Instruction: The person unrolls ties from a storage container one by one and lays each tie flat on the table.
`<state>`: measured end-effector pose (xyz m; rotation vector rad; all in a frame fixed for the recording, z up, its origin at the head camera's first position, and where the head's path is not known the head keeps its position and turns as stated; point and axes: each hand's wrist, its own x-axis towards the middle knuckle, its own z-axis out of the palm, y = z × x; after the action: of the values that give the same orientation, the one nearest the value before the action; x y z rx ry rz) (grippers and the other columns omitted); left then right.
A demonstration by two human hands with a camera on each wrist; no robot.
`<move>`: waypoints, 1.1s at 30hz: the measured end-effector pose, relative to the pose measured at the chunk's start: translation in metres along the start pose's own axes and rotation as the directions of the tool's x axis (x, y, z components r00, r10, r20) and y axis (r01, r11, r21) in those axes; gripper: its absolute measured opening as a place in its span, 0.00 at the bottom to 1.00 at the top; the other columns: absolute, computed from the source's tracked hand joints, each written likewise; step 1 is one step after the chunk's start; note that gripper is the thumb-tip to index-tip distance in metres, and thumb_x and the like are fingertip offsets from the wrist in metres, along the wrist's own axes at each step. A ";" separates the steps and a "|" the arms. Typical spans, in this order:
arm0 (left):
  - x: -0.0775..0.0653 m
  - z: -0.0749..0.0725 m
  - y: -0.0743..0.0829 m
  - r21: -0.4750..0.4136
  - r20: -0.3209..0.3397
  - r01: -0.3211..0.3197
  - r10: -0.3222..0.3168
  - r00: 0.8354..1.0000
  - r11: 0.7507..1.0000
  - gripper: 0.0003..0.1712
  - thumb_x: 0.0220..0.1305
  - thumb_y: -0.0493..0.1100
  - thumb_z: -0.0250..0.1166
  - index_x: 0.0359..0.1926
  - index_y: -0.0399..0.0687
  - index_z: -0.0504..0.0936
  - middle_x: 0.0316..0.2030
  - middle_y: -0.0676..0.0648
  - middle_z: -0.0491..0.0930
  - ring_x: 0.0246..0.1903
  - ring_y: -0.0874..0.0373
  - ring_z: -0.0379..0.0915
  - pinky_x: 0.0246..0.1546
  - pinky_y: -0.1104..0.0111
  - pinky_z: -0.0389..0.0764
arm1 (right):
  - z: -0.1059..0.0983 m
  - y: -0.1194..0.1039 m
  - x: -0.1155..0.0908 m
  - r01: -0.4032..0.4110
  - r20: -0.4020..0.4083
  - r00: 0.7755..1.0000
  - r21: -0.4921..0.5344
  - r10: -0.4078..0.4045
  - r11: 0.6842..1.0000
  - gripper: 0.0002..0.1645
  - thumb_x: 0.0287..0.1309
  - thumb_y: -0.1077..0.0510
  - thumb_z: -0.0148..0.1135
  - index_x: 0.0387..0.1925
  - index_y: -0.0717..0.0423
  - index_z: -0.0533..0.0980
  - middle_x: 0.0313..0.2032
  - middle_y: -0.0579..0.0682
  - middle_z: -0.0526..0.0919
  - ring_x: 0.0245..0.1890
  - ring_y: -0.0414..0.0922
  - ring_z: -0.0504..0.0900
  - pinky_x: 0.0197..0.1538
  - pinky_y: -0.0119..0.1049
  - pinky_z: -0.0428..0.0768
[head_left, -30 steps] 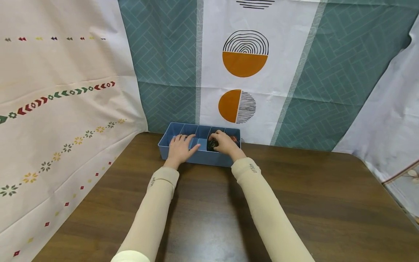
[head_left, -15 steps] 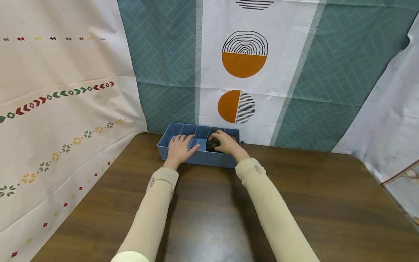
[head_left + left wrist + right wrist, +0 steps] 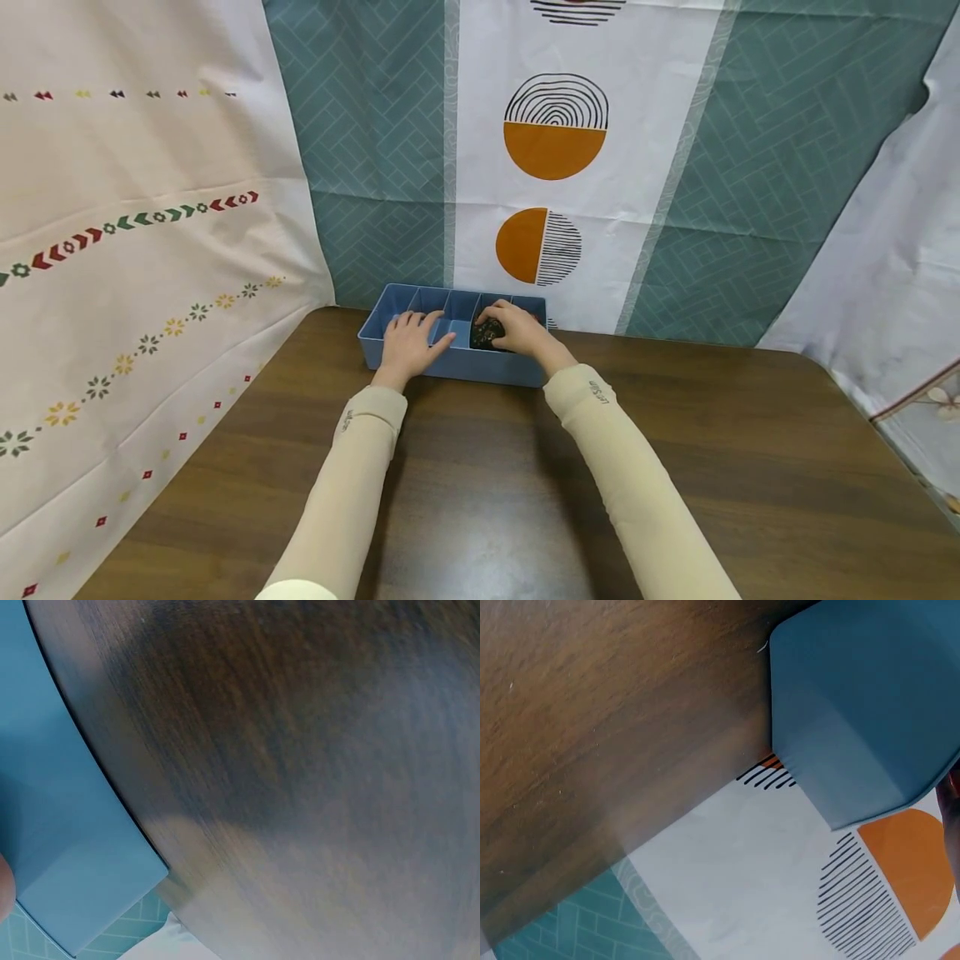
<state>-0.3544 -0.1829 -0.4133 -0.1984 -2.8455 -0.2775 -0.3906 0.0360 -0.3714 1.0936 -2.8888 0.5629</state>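
A long blue divided box (image 3: 450, 362) stands at the back of the table. My left hand (image 3: 408, 346) rests over its left part, fingers spread and thumb apart, holding nothing that shows. In a right-hand compartment lies a dark thing with small light specks (image 3: 486, 332); its kind cannot be made out. My right hand (image 3: 519, 327) reaches in from the right, thumb and fingers curved round it. Some red in the end compartment is mostly hidden by this hand. The left wrist view shows the box's outer wall (image 3: 67, 787); the right wrist view shows the box's end wall (image 3: 855, 705).
The box stands on a brown wooden table (image 3: 465, 500), close to a patterned cloth (image 3: 408, 167) hanging behind it. A cream cloth (image 3: 165, 233) hangs along the left side and a white one (image 3: 885, 250) along the right.
The right forearm and wrist have shifted slightly to the right, while its fingers stay at the dark speckled thing. The left hand keeps its place on the box. The head view has tilted slightly.
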 end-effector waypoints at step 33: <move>-0.003 -0.004 0.002 0.005 0.002 -0.011 0.011 1.000 1.000 0.36 0.65 0.69 0.46 0.68 0.57 0.64 0.61 0.40 0.70 0.64 0.42 0.59 0.66 0.45 0.58 | -0.015 -0.013 -0.019 0.045 -0.085 0.995 0.015 -0.043 0.999 0.23 0.53 0.63 0.67 0.53 0.55 0.76 0.57 0.57 0.72 0.58 0.54 0.72 0.59 0.47 0.75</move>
<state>-0.3499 -0.1818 -0.4097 -0.2137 -2.8461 -0.2673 -0.3696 0.0443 -0.3558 1.1042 -2.7856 0.6180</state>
